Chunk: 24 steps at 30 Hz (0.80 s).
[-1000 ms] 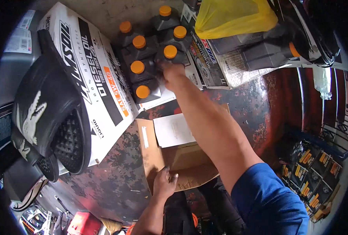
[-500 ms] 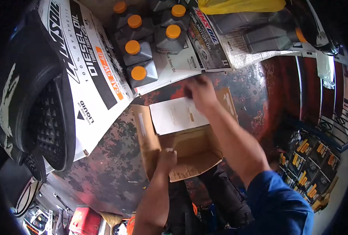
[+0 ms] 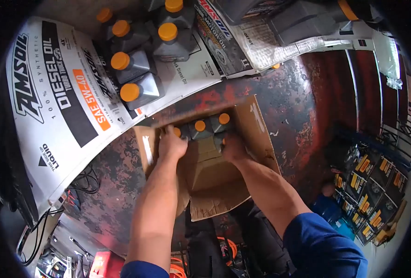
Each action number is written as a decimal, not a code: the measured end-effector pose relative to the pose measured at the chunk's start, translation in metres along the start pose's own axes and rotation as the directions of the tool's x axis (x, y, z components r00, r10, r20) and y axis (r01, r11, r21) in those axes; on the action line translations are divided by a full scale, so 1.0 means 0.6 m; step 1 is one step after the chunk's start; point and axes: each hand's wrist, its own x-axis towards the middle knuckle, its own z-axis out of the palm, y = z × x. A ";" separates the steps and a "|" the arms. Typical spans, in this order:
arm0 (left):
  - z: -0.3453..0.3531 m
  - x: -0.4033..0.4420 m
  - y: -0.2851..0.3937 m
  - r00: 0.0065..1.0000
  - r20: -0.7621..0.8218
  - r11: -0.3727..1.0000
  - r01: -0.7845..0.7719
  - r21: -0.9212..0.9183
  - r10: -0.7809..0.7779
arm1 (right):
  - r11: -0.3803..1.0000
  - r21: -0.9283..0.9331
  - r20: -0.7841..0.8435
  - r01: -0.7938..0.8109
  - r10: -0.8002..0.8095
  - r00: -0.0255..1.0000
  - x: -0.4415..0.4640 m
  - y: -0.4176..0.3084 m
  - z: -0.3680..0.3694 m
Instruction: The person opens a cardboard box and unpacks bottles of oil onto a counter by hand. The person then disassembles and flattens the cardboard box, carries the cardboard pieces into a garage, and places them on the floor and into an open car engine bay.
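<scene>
Whatever my left hand (image 3: 172,145) is holding, I cannot tell. My right hand (image 3: 235,149) is gripping a bottle (image 3: 223,141), a box (image 3: 217,203) beneath.

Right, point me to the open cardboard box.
In the head view, the open cardboard box sits near the centre on the mottled red-and-black surface, with the left hand and right hand at the orange-capped bottles inside it.

"What's printed on the white carton (image 3: 69,148)?"
"AMSOIL along its left edge, then 100% SYNTHETIC, DIESEL OIL, SAE 5W-40. THIS SIDE UP and LIQUID, with an arrow, toward its near edge."
"The pale panel (image 3: 180,83) to its right?"
"Diesel Oil."
"And the dark carton (image 3: 224,46)?"
"MOTOR OIL, with 11 near its corner."
</scene>
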 end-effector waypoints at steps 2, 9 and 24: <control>-0.010 -0.022 0.013 0.999 0.040 1.000 -0.021 0.012 0.020 | 0.989 -0.015 0.181 0.149 -0.144 0.973 -0.071 -0.026 -0.067; 0.100 0.028 -0.060 0.786 -0.262 0.827 -0.548 0.123 0.560 | 0.813 0.372 -0.254 0.448 -0.376 0.891 -0.238 -0.114 -0.350; -0.209 -0.376 -0.012 0.770 -0.549 0.861 -0.481 -0.166 0.325 | 0.742 0.045 -0.636 0.669 -0.496 0.592 -0.122 -0.246 -0.487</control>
